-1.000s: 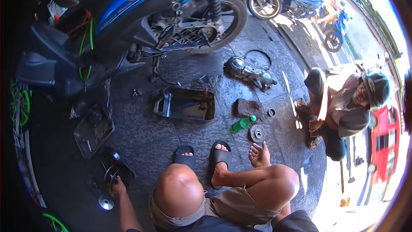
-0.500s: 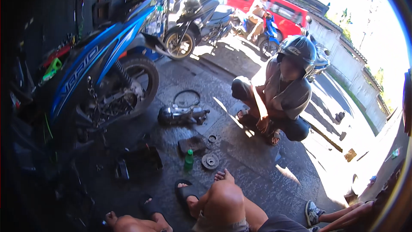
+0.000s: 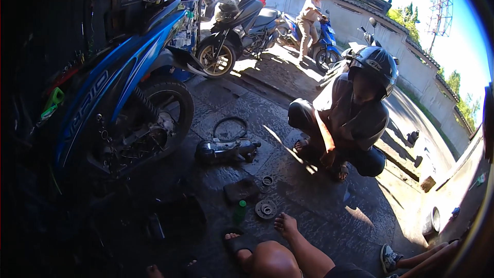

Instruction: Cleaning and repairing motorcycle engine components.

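Observation:
My right hand (image 3: 285, 225) hovers beyond my bent knee, fingers loosely apart with nothing visible in them. Closest to it on the floor is a round metal disc with a hub (image 3: 266, 209). A green bottle (image 3: 240, 213) stands left of the disc, and a small metal ring (image 3: 267, 180) lies farther off. My left hand (image 3: 153, 271) barely shows at the dark lower edge, its fingers too shadowed to read. Past a dark flat block (image 3: 241, 190) rest a long metal engine casing (image 3: 226, 152) and a black belt loop (image 3: 230, 129).
A blue scooter (image 3: 118, 82) with its rear wheel exposed stands at left, near a dark tray (image 3: 177, 219). A helmeted person (image 3: 350, 113) squats at right. Another person (image 3: 310, 20) stands by a blue scooter outside. A shoe (image 3: 390, 258) shows at lower right.
My view has shifted, so the floor parts sit lower and farther right. My left hand has mostly left the picture. Outside, the person on the scooter now stands, and the red van has moved left.

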### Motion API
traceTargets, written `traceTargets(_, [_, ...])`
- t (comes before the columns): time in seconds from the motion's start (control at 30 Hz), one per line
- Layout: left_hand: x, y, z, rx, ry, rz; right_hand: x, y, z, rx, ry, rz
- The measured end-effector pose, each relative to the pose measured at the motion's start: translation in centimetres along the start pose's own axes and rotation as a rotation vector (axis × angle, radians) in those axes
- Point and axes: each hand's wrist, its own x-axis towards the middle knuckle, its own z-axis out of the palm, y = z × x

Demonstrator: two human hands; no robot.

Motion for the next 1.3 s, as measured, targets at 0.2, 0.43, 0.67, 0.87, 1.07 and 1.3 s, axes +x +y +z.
traceTargets(0.2, [-0.2,-3.3,-3.1,0.066,0.065,0.056,5.0,-3.8,4.6,-0.3,0.065,-0.281])
traceTargets(0.43, [0.8,4.7,-2.0,0.014,-0.029,0.058,13.9,-9.5,6.0,-0.866,0.252,-0.73])
traceTargets(0.67, [0.8,8.5,-1.0,-0.058,-0.02,0.049,14.1,-9.1,9.2,-1.216,0.175,-0.927])
traceTargets(0.87, [1.2,9.4,2.5,-0.113,-0.091,0.102,14.4,-7.2,10.9,-1.375,0.103,-0.83])
traceTargets(1.07, [0.4,14.3,7.5,-0.185,-0.207,0.154,15.6,-10.4,10.9,-1.463,0.128,-0.732])
traceTargets(1.3, [-4.3,26.6,10.6,-0.461,-0.628,-0.049,-0.1,-8.8,28.3,-0.902,-0.321,-1.085])
